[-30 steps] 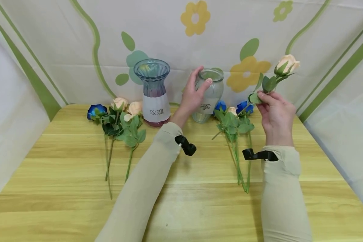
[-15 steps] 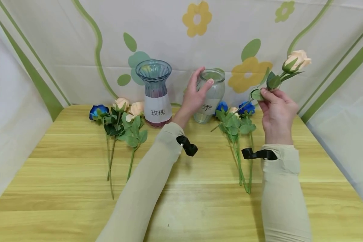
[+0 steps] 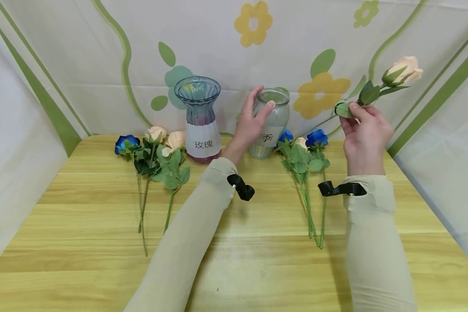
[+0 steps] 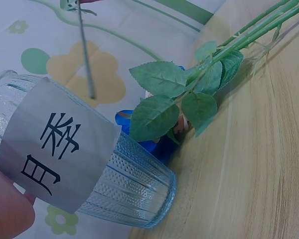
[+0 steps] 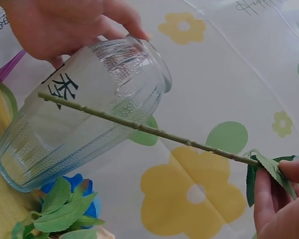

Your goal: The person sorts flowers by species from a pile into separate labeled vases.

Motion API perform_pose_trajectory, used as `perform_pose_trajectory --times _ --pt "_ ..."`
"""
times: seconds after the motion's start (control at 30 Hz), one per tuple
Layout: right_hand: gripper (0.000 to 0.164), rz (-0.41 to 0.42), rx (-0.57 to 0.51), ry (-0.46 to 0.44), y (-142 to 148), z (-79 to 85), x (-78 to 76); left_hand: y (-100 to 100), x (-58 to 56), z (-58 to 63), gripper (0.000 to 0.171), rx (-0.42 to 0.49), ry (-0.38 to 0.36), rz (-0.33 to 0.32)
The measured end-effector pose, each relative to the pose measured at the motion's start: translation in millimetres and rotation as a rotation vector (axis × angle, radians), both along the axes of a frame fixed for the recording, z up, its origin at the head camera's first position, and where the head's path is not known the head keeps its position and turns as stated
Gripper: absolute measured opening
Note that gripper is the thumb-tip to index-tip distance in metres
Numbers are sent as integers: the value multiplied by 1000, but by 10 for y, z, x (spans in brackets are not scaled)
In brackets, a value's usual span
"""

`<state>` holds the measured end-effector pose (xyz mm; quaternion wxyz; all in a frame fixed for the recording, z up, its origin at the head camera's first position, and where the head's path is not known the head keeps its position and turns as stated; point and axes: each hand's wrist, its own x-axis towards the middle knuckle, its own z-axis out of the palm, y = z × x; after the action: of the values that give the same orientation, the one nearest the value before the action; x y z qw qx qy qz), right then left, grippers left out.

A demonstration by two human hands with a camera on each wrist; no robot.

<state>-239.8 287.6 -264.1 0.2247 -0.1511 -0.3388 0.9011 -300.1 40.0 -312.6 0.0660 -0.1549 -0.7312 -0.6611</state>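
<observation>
My left hand point(image 3: 250, 125) grips the clear glass vase point(image 3: 280, 119) near its rim, thumb in front. Its white paper label point(image 4: 57, 144) bears two dark characters, both readable in the left wrist view. At the right, my right hand point(image 3: 368, 141) pinches an artificial peach rose point(image 3: 404, 71) by its leafy upper stem. The bloom tilts up and away to the right. The rose's bare stem point(image 5: 164, 133) slants down to the left, passing visually in front of the vase in the right wrist view; whether it touches cannot be told.
A blue-to-pink flared glass vase point(image 3: 203, 112) with a label stands left of the clear one. Blue and peach roses lie in a left bunch point(image 3: 156, 162) and a right bunch point(image 3: 301, 160) on the wooden table point(image 3: 253, 268). A patterned cloth point(image 3: 226, 43) hangs behind.
My right hand has moved up and to the right with the peach rose, and its stem end has risen above the right bunch. The left hand stays on the clear vase.
</observation>
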Motion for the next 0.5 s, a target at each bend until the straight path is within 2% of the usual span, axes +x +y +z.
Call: perform_pose_trajectory --times 0.5 --pt "34 -49 -133 61 115 246 -116 -2 9 8 65 2 8 -3"
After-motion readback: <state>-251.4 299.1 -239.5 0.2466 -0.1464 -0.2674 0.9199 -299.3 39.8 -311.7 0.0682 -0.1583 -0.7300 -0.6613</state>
